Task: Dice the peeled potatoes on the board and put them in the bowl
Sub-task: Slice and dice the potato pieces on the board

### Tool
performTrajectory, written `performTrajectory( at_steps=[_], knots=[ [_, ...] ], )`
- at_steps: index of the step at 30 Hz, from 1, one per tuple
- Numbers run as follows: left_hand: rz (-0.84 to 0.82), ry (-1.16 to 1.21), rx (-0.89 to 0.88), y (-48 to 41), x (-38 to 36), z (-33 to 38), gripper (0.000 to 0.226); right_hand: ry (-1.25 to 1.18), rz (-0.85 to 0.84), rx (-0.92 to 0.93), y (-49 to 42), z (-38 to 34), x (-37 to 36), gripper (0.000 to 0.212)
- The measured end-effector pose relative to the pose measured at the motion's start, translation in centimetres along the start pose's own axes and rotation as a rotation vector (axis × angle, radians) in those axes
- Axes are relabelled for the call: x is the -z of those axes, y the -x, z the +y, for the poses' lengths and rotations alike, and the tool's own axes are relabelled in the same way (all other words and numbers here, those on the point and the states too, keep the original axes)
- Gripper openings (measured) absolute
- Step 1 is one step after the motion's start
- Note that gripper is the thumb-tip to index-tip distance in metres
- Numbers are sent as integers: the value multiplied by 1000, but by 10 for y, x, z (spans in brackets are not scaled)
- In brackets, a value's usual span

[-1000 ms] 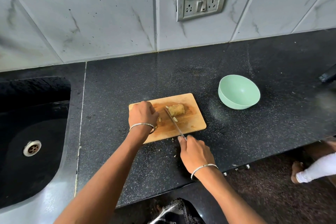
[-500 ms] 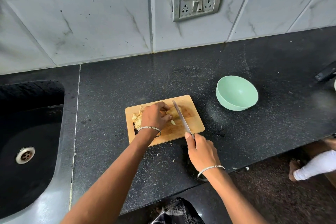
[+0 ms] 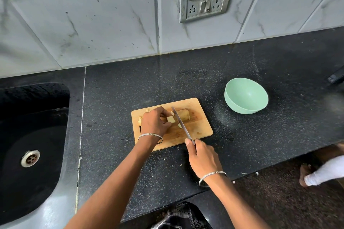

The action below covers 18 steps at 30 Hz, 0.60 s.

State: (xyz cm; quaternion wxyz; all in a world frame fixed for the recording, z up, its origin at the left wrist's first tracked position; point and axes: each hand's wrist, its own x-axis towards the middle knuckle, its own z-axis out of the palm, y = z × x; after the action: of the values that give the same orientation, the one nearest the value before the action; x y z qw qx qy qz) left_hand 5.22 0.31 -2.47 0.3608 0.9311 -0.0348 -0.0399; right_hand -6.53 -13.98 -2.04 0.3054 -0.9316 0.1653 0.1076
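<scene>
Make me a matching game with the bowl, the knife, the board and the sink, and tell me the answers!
Things:
1. bowl
2. knife
3. board
4. sink

Matches:
A. gripped by the right hand
B. black, on the far left
C. green and empty
D. wooden, under the potato

Pairs: 1-C, 2-A, 3-D, 4-B.

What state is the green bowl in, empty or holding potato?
Empty: the bowl shows only bare green inside. The potato pieces lie on the board.
</scene>
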Motion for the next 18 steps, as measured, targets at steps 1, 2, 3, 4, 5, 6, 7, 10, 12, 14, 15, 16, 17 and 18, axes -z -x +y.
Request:
performTrajectory(
  at_steps=[1,2,3,4,5,6,7,10,12,14,15,16,17,18],
  knots=[
    [-8,-15,1,0,0,0,26,10,-12,-4,0,-1,-2,41],
    [-18,-28,3,-1,1,-1,27,21,-22,-5,-1,-2,-4,41],
    [-27,-37,2,-1,1,-1,28,34,-29,-8,-2,-3,-6,42],
    [-32,-42,1,-2,1,-1,30,45,-32,-10,-3,-4,-7,43],
    [-33,-47,-1,-3,1,-1,31,57,-33,-17,-3,-5,-8,44],
    [-31,-53,-3,-3,1,-1,31,66,-33,-25,-4,-7,-8,45],
    [-29,-61,-5,-3,0,0,31,72,-32,-31,-3,-9,-8,46],
    [-32,-69,-12,-4,0,2,29,89,-17,-34,-3,-12,-7,46],
    [-37,-73,-14,-5,1,2,28,108,-9,-22,-3,-13,-6,45],
    [-36,-80,-15,-5,2,2,27,124,-4,-9,-4,-12,-7,45],
    [-33,-82,-16,-5,2,2,27,129,-4,-5,-4,-12,-7,45],
    [-29,-81,-19,-5,2,2,27,130,-7,-4,-5,-12,-7,45],
    [-25,-72,-20,-5,2,2,26,126,-14,-7,-5,-13,-7,45],
    [-24,-59,-18,-5,1,2,25,120,-24,-10,-5,-13,-7,45]
  ],
)
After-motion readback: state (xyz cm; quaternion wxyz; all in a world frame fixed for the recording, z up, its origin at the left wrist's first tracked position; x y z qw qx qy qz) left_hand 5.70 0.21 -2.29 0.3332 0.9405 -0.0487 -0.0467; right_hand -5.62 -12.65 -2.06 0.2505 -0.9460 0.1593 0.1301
